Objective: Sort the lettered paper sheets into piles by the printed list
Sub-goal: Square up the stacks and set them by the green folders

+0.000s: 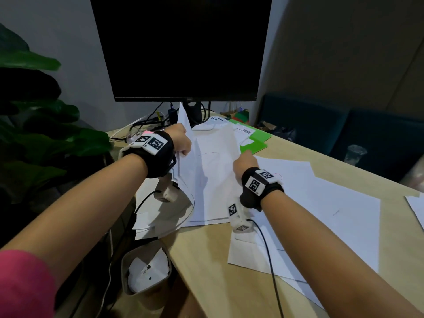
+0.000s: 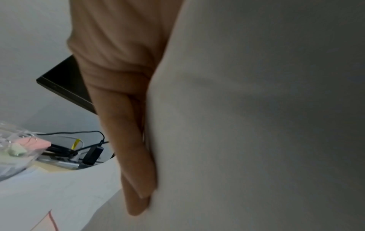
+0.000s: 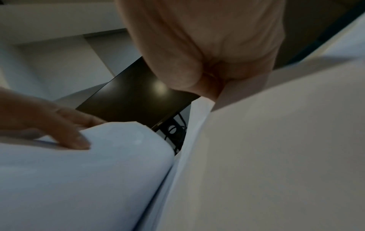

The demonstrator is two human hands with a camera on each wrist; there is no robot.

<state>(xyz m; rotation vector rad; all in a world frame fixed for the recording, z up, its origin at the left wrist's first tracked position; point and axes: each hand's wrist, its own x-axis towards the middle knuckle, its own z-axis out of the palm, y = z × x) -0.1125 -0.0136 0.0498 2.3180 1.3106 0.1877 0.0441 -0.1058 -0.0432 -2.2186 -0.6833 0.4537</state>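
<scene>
Left hand [image 1: 181,138] fingers curled, gripping raised left edge of large white paper sheet [image 1: 213,177]; right hand [image 1: 246,160] pinches its right edge. Sheet spans between hands, over loose white sheets [image 1: 321,203] on beige desk [image 1: 206,260].

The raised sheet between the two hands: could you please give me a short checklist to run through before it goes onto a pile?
1. Left hand grips the raised sheet: ok.
2. Right hand pinches its other edge: ok.
3. Letter on the sheet readable: cannot tell, only faint marks show.
4. Printed list in sight on the green folder: ok, text too small to read.
5. Only one sheet lifted: cannot tell.
6. Sheets on the desk in tidy piles: not ok, they overlap loosely.
</scene>
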